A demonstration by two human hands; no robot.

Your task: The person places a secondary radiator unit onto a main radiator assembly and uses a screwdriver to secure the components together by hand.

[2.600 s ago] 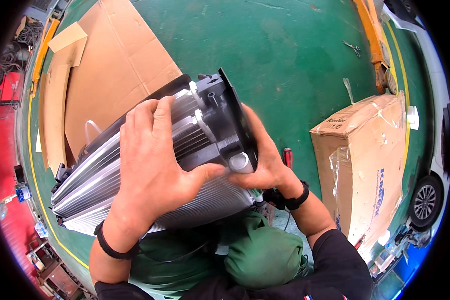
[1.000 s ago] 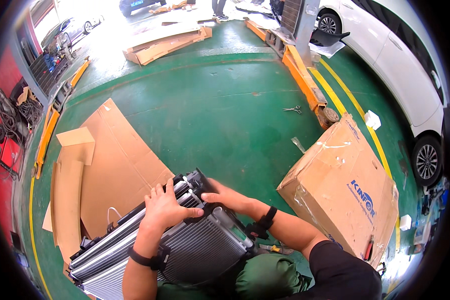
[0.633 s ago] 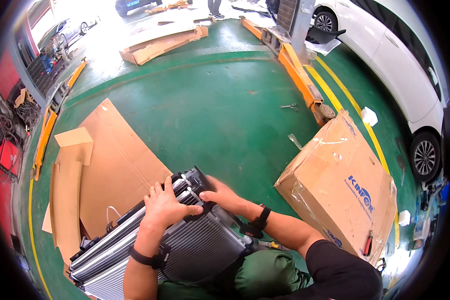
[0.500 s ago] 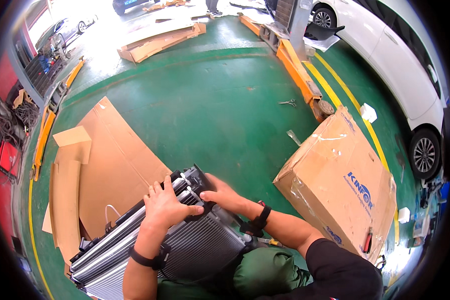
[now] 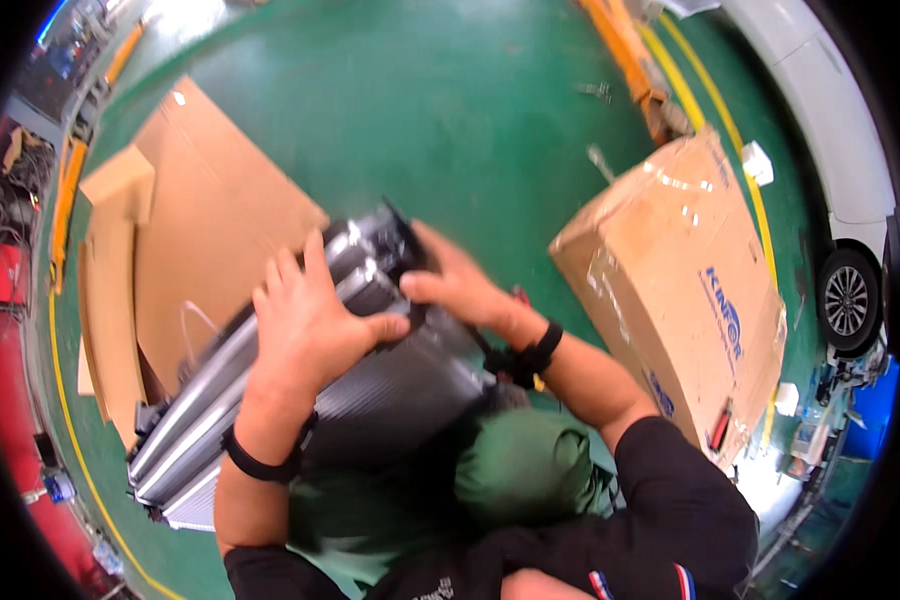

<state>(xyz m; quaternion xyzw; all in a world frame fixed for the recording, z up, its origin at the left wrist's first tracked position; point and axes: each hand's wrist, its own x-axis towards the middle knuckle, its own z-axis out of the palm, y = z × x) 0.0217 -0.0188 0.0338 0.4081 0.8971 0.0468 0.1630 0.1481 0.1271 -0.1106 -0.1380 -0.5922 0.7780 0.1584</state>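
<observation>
The left hand's grip clasps the radiator stack directly beneath; the right hand's grip holds its black end. The layers seem already together; blur hides any fastening left.

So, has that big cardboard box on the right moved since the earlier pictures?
No. The cardboard box still lies at the near end of the orange lift arm; it's the camera's view that shifted.

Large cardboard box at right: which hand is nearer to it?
Right. The right hand is at the black end of the radiator, left of the box. The left hand is farther left, over the radiator.
</observation>
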